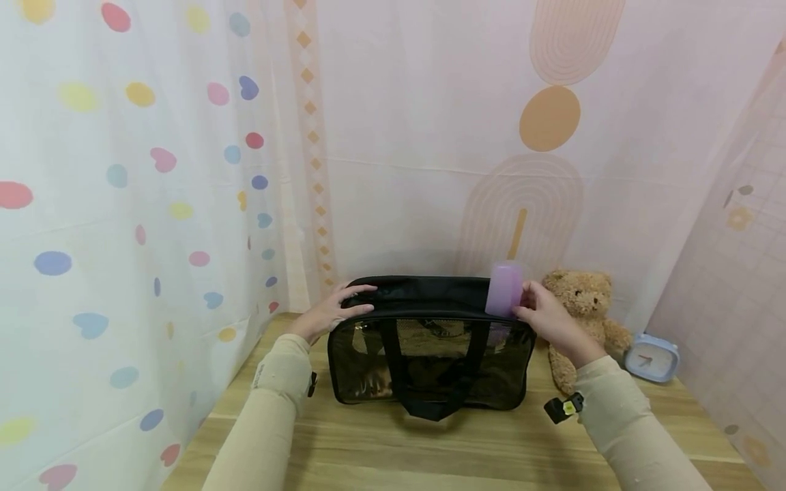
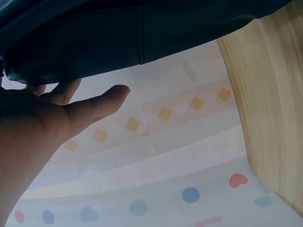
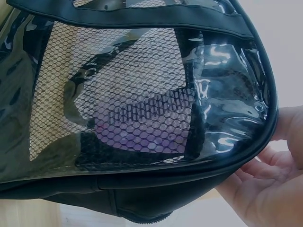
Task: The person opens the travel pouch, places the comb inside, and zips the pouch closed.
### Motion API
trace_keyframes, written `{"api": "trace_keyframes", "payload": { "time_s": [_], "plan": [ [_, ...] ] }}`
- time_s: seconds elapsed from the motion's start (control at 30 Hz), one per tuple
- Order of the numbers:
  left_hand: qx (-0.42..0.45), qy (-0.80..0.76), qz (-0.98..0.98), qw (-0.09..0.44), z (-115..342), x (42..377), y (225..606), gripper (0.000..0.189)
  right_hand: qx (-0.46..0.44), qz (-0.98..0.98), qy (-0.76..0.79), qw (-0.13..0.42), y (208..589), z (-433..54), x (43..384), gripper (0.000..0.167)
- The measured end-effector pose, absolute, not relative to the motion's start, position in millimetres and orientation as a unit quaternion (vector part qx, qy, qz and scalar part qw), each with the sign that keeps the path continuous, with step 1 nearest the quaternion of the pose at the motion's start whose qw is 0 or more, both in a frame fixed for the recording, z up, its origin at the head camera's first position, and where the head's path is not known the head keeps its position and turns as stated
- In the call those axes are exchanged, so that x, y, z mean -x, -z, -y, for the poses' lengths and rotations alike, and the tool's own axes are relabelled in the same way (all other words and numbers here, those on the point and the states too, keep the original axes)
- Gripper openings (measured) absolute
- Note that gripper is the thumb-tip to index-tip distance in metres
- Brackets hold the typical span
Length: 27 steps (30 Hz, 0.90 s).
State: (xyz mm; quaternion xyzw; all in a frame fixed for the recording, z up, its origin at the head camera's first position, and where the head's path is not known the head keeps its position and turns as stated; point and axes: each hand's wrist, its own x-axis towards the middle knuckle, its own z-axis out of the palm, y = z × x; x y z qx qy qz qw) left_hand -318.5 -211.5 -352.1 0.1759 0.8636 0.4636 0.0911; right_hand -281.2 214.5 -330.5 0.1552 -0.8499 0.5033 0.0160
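Observation:
A black bag [image 1: 432,293] with clear front panels stands on the wooden table. My left hand [image 1: 331,310] rests on its upper left end, fingers stretched along the top; in the left wrist view one digit of that hand [image 2: 97,104] sticks out straight beside the dark fabric. At the upper right end, my right hand [image 1: 549,317] pinches the edge of a translucent purple plastic piece [image 1: 505,290], which stands upright with its lower part inside the bag. Through the mesh in the right wrist view, a purple slotted piece [image 3: 147,132] shows. Some right fingertips are hidden.
A brown teddy bear [image 1: 580,300] sits just right of the bag, behind my right wrist. Beside it stands a light blue clock [image 1: 652,358]. The bag's black handle [image 1: 436,409] hangs over its front onto the table [image 1: 442,457]. Patterned curtains [image 1: 393,136] surround the table.

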Motion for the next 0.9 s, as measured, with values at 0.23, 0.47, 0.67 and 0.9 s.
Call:
{"api": "trace_keyframes", "payload": {
  "time_s": [0.23, 0.47, 0.67, 0.9],
  "plan": [
    [-0.182, -0.463, -0.863, 0.092, 209, 321, 352, 0.064, -0.163, 0.853, -0.495, 0.021, 331, -214, 283, 0.015],
    [-0.194, -0.461, -0.864, 0.059, 207, 322, 357, 0.062, -0.159, 0.86, -0.485, 0.021, 333, -216, 288, 0.018],
    [-0.208, -0.47, -0.857, 0.029, 210, 325, 361, 0.058, -0.17, 0.881, -0.439, 0.032, 329, -211, 292, 0.016],
    [-0.208, -0.497, -0.843, 0.018, 216, 324, 363, 0.059, -0.178, 0.922, -0.321, 0.121, 310, -162, 300, 0.013]
  ]
}}
